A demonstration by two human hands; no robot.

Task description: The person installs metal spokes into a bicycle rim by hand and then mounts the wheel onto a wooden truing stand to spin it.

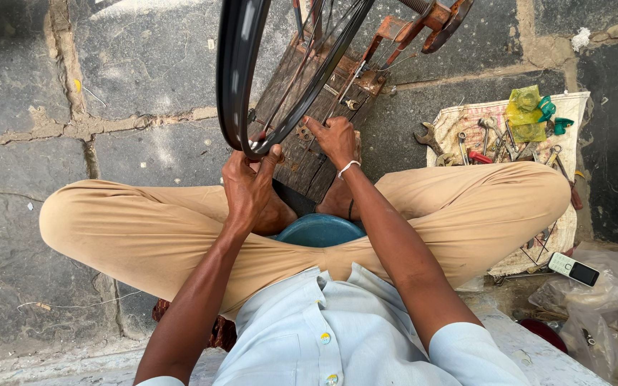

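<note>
A black bicycle wheel rim (232, 78) with thin spokes stands upright in a rusty truing stand (395, 32) on a worn wooden board (307, 161). My left hand (249, 189) grips the lower edge of the rim, thumb over it. My right hand (335, 138) is closed just right of the rim's bottom, fingers pinched at a spoke end; any small tool in it is hidden. A white band circles that wrist. My legs in tan trousers (137, 225) are crossed beneath, with a blue bowl (321, 231) between them.
A cloth (570, 114) on the right carries several spanners, a red-handled tool and green and yellow plastic. A small phone (574, 269) and clear plastic bags (609, 307) lie at lower right. Cracked stone paving (30, 93) surrounds me.
</note>
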